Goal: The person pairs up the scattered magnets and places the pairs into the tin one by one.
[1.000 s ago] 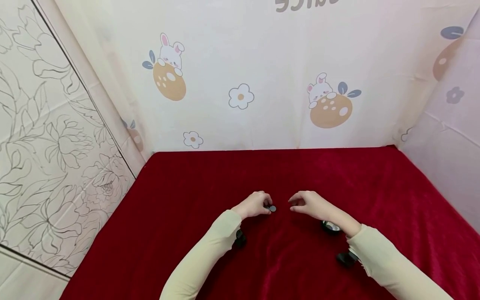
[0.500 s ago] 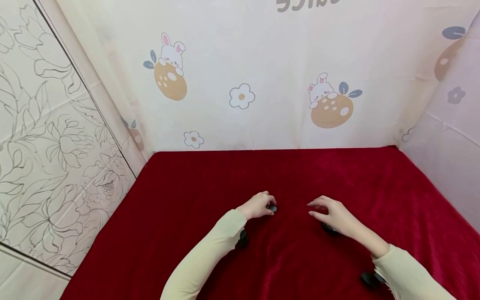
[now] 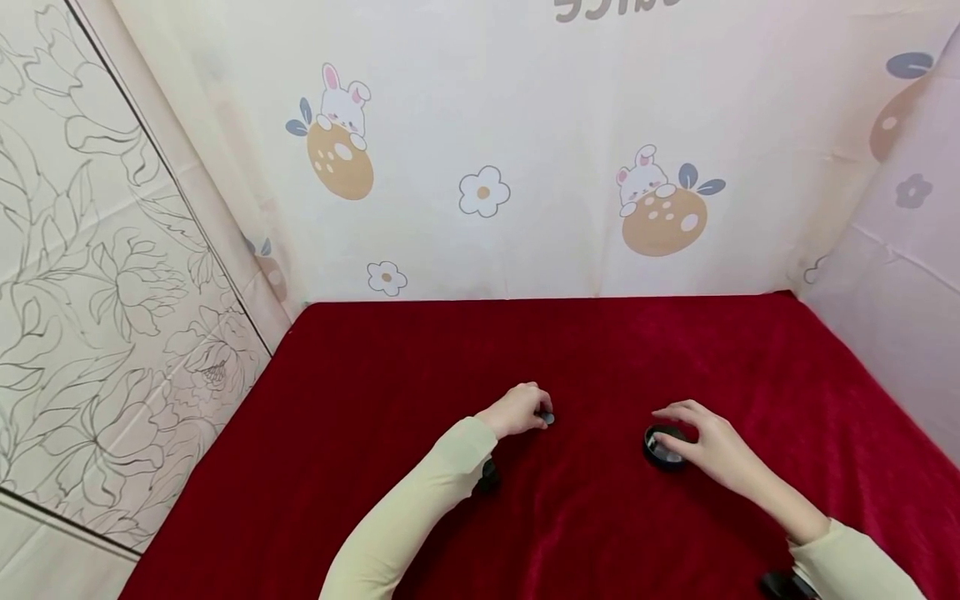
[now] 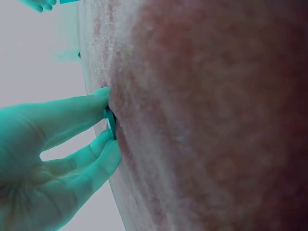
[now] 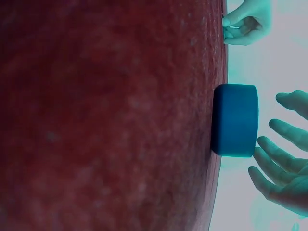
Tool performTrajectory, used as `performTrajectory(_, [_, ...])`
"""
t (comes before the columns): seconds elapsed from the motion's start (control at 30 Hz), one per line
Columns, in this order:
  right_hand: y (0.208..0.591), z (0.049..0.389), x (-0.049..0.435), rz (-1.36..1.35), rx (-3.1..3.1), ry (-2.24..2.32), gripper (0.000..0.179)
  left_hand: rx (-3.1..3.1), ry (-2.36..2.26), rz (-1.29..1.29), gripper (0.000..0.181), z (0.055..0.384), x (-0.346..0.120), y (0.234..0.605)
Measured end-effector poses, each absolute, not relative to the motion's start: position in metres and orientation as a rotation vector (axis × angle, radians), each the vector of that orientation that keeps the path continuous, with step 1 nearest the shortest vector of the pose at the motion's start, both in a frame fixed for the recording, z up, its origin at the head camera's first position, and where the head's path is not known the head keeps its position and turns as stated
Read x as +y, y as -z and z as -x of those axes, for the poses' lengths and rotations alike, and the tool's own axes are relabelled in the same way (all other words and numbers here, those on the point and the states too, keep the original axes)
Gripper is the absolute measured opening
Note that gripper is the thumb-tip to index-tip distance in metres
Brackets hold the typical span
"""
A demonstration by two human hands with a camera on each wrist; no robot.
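Observation:
At the middle of the red cloth, my left hand (image 3: 517, 409) pinches a small flat grey piece (image 3: 549, 418) with a rounded end. The left wrist view shows that piece (image 4: 111, 123) edge-on, dark and thin, between thumb and fingertips close against the cloth; its kind is unclear. My right hand (image 3: 712, 446) is over a round black container (image 3: 649, 457), its thumb and fingers spread. Something pale shows inside the container, partly covered by the thumb. From the side, the container (image 5: 236, 120) stands on the cloth with the right fingers (image 5: 279, 154) just above its rim.
Red velvet cloth (image 3: 420, 358) covers the whole table. A pale curtain (image 3: 555, 125) printed with rabbits and flowers hangs along the back edge, and a floral panel (image 3: 112, 275) stands at the left. Black wrist devices sit under both sleeves.
My right hand has moved right and nearer, from close beside the left hand to over the black container, fingers spreading. The left hand shifted slightly right, still pinching the grey piece.

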State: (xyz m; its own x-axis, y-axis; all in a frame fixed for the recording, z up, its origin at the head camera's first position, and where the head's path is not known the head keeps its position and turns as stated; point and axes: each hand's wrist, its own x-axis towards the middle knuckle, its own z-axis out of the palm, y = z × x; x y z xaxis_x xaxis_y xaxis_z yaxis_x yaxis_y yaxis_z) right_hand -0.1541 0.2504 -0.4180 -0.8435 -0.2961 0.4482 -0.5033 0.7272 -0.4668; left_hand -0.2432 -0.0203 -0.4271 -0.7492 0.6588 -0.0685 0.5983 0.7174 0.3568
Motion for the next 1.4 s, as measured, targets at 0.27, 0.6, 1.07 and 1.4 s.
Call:
performTrajectory(0.27, [0.419, 0.151, 0.259, -0.601, -2.653, -0.844, 0.031, 2.665, -0.524, -0.982, 0.016, 0.247, -0.018, 0.425])
performTrajectory(0.6, [0.415, 0.149, 0.269, -0.595, -2.784, -0.929, 0.038, 2.639, -0.6, -0.974, 0.014, 0.249, -0.02, 0.428])
performTrajectory(1.07, [0.418, 0.158, 0.281, -0.797, -2.847, -1.264, 0.051, 2.6, -0.732, -1.032, 0.015, 0.243, -0.018, 0.426])
performTrajectory(1.4, [0.415, 0.16, 0.281, -0.779, -2.893, -1.404, 0.052, 2.586, -0.835, -1.091, 0.019, 0.237, -0.009, 0.424])
